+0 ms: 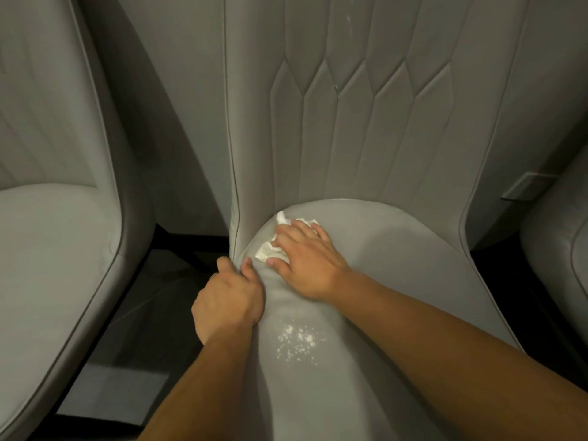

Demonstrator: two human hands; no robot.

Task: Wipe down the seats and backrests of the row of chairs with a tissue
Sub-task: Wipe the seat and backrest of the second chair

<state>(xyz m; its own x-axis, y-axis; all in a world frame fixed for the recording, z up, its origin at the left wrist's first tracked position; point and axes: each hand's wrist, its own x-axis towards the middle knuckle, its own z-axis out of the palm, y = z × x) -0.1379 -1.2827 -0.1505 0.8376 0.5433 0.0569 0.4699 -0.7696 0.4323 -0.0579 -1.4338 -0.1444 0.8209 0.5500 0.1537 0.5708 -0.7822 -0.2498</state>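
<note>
White specks (pixel 297 340) lie scattered on the near part of the seat (pixel 397 275). Left hand (pixel 227 300) curls closed over the seat's left edge, gripping the upholstery. Just beyond, right hand (pixel 307 262) lies flat, fingers spread, pressing the tissue (pixel 270 249) against the seat; crumpled tissue shows past the fingertips, near the backrest (pixel 366 122). Second chair (pixel 57 233) stands to the left.
</note>
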